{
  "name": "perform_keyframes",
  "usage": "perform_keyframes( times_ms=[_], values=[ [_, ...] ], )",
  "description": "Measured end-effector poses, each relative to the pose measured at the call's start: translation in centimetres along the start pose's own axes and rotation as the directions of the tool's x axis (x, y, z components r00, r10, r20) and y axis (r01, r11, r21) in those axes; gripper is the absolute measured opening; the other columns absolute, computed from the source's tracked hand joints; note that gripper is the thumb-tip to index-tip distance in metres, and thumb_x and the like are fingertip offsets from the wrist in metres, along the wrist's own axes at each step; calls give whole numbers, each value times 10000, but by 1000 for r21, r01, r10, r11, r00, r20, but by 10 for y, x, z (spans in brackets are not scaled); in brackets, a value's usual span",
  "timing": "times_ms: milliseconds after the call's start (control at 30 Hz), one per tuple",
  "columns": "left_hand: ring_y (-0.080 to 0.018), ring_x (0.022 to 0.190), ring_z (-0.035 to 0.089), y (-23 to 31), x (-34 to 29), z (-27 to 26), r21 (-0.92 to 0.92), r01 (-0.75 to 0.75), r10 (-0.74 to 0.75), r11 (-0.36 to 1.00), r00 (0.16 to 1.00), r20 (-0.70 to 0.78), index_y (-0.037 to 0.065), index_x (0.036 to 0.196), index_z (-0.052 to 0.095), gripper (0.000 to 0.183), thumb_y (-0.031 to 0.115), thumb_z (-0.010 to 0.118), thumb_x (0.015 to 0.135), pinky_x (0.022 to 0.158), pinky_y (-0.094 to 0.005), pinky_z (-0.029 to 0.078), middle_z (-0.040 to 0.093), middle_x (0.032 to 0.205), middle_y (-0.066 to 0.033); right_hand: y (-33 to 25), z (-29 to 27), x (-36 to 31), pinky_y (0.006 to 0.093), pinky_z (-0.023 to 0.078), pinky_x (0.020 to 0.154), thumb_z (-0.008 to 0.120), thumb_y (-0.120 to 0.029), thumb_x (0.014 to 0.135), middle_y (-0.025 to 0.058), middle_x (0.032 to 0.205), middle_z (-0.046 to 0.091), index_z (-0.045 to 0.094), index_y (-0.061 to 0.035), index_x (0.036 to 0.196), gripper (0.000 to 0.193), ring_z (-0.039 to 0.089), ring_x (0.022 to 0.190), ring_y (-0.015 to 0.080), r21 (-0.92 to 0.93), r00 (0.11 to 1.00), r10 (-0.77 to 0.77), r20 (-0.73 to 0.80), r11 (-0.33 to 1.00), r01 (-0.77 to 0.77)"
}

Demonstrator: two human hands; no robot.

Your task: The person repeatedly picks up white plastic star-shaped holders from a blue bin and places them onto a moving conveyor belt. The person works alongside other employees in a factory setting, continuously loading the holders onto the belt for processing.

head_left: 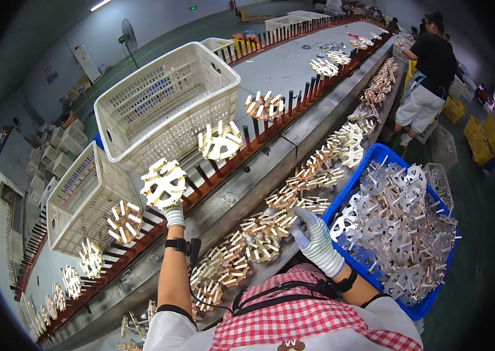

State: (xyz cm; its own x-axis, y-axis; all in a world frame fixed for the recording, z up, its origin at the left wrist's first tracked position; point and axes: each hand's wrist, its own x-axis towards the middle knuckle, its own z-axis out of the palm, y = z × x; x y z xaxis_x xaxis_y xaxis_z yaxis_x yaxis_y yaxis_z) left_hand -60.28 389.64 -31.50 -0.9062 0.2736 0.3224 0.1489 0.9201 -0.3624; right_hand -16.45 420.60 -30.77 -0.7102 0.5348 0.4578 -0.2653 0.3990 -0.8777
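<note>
My left hand (174, 216), in a striped glove, is closed on a pale spoked metal wheel with short rods around its rim (164, 183). The wheel stands over a row of dark upright pegs (200, 171) and hides most of the fingers. My right hand (322, 245), gloved too, holds nothing that shows. Its fingers are apart, close to the heap of similar wheels (265, 247) along the metal ledge. I cannot tell whether the fingertips touch a wheel. More wheels sit on the pegs, including a pale one (220, 141) and a coppery one (125, 222).
A blue crate (332, 213) full of grey spoked parts stands at my right. White perforated baskets (168, 117) rest on the peg-lined table (276, 64). A person in a black shirt (434, 61) stands farther along the ledge, near yellow crates (477, 140).
</note>
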Motion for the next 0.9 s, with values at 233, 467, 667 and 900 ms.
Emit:
perform_keyframes(
  times_ms=[233,467,667,900],
  values=[
    [-283,1407,349,-1,-19,-31,80,3,-25,997,963,270,78,1447,420,575,387,448,963,1177,-447,243,387,1519,-131,38,-25,-27,318,503,653,623,-224,906,125,880,638,584,-2,1226,392,618,728,210,-15,977,176,-119,984,-179],
    [-349,1304,452,25,-109,-76,-728,129,-208,673,978,-20,-61,1383,428,539,293,521,988,1104,-390,350,459,1429,-228,106,-92,-70,414,522,819,572,-299,923,176,982,674,571,-50,1231,396,664,912,326,-203,879,418,-229,863,-463],
    [-275,1251,488,52,-181,-74,-941,161,-156,299,981,118,-59,1377,423,517,250,559,985,1089,-361,377,485,1384,-196,244,-212,-112,398,505,928,595,-221,911,219,1102,677,597,-25,1220,366,656,1042,329,-104,596,539,-595,684,-722],
    [-223,1204,514,130,-198,-129,-991,134,91,-27,987,131,-6,1382,435,435,174,539,1000,1040,-355,424,513,1331,-128,276,-341,-89,437,466,965,622,-269,877,244,1205,617,610,-39,1219,412,598,1099,379,-310,495,243,-834,535,-785]
  ],
)
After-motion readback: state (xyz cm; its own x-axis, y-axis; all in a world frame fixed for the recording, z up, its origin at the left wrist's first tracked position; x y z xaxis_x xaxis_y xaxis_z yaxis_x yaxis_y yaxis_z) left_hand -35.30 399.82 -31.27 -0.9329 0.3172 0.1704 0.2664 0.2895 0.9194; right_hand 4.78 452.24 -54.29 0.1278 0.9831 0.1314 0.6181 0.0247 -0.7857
